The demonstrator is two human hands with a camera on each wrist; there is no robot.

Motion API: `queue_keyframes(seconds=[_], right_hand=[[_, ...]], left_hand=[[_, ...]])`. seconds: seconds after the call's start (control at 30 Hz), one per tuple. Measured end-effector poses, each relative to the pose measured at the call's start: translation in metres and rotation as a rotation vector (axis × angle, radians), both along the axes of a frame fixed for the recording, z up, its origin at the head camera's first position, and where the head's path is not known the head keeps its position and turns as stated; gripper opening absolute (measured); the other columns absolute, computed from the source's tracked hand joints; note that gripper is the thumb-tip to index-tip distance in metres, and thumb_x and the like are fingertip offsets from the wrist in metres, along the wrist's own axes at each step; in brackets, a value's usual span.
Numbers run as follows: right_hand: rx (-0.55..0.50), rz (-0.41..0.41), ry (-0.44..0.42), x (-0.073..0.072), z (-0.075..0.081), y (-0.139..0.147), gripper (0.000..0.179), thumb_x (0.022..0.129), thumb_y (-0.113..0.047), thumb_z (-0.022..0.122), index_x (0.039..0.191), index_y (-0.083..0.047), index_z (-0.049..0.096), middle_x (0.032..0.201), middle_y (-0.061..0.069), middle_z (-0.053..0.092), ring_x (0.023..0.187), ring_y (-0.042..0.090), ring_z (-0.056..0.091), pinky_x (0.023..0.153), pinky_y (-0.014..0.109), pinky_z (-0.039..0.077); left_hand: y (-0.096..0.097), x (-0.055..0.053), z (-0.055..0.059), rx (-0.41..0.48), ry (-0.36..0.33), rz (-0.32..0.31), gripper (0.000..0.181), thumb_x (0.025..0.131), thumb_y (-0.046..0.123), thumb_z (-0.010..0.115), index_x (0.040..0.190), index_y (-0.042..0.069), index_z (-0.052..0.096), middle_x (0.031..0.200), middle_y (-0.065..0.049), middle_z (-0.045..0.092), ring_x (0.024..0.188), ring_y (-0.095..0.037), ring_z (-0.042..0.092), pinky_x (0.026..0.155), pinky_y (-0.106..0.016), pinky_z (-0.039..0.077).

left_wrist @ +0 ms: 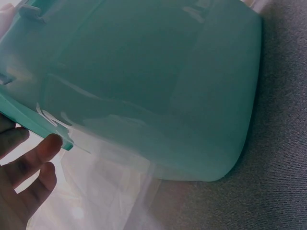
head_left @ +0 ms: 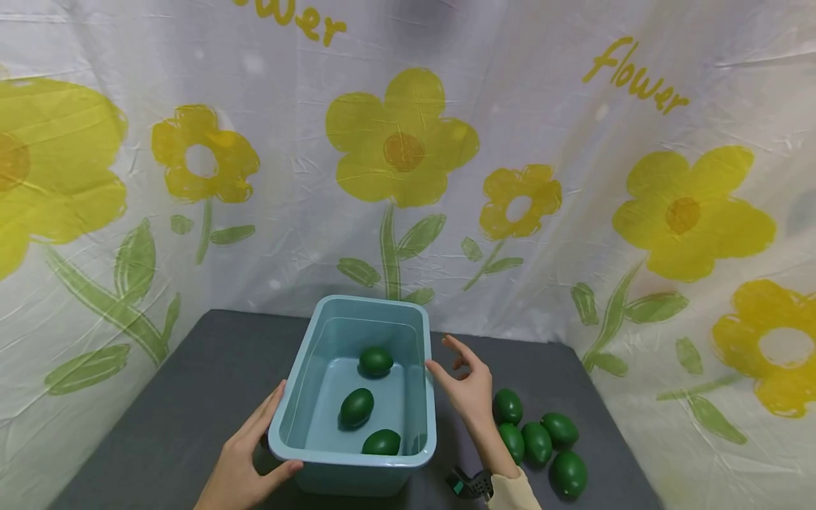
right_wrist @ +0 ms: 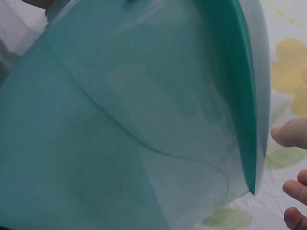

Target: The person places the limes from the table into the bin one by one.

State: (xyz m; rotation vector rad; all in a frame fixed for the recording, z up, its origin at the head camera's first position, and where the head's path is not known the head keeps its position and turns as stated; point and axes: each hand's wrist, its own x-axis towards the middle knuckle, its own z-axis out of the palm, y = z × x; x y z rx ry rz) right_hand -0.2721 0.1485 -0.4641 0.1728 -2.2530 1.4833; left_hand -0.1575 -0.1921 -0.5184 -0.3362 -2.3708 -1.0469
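A light blue plastic bin [head_left: 357, 460] stands on the dark tabletop, with three dark green, lime-like fruits [head_left: 357, 408] lying apart on its floor. At the bin's near left corner my left hand [head_left: 245, 453] grips the rim, fingers along the left side and thumb at the front. In the left wrist view, its fingertips [left_wrist: 52, 143] are right at the rim. My right hand [head_left: 468, 386] is beside the right rim, thumb close to the edge and fingers spread, holding nothing. The right wrist view shows the bin's wall [right_wrist: 120, 143] with the right thumb [right_wrist: 290, 132] just off the rim.
Several more green fruits [head_left: 537, 444] lie grouped on the table to the right, next to my right forearm. A black band [head_left: 472, 484] is on the right wrist. Behind the dark tabletop [head_left: 172, 418] hangs a white curtain [head_left: 287, 241] printed with yellow flowers.
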Motion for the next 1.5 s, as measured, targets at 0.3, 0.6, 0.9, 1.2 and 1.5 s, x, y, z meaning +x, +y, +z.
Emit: queue_keyframes(seconds=[0.3,0.6,0.9,1.2,1.5], right_hand=[[0.027,-0.036,0.024,0.005,-0.008,0.015,0.056,0.086,-0.019,0.090,0.139,-0.010,0.071,0.131,0.007,0.075,0.088,0.036,0.054,0.066,0.023,0.042],[0.039,-0.090,0.027,0.017,-0.015,0.033,0.057,0.085,-0.017,0.091,0.138,-0.009,0.072,0.126,0.007,0.076,0.085,0.029,0.053,0.057,0.018,0.038],[0.055,-0.147,-0.008,0.027,-0.028,0.050,0.057,0.083,-0.014,0.092,0.136,-0.010,0.073,0.111,0.003,0.075,0.056,0.007,0.035,0.051,0.021,0.032],[0.094,-0.224,-0.094,0.040,-0.045,0.070,0.057,0.083,-0.017,0.092,0.136,-0.010,0.073,0.108,0.005,0.075,0.057,0.008,0.036,0.051,0.021,0.033],[0.132,-0.330,-0.153,0.055,-0.057,0.091,0.057,0.083,-0.022,0.093,0.136,-0.012,0.074,0.115,0.010,0.077,0.073,0.021,0.052,0.054,0.025,0.038]], left_hand=[[0.001,0.002,-0.001,0.025,-0.007,-0.006,0.115,0.073,0.028,0.098,0.169,0.025,0.033,0.160,-0.019,0.050,0.136,0.015,0.037,0.085,-0.036,0.061],[0.000,0.001,0.000,0.019,0.019,-0.015,0.113,0.073,0.027,0.098,0.167,0.017,0.036,0.161,-0.018,0.049,0.138,0.019,0.031,0.086,-0.034,0.060],[0.000,-0.001,0.002,0.010,-0.009,-0.001,0.112,0.075,0.029,0.097,0.168,0.019,0.035,0.164,-0.014,0.047,0.139,0.019,0.028,0.093,-0.039,0.060],[0.000,0.000,0.001,0.010,-0.012,0.001,0.112,0.075,0.028,0.097,0.168,0.019,0.035,0.162,-0.016,0.048,0.139,0.019,0.027,0.091,-0.041,0.061],[0.000,-0.001,0.000,0.022,-0.011,-0.008,0.112,0.075,0.027,0.096,0.168,0.021,0.034,0.166,-0.010,0.045,0.140,0.020,0.027,0.096,-0.024,0.054]])
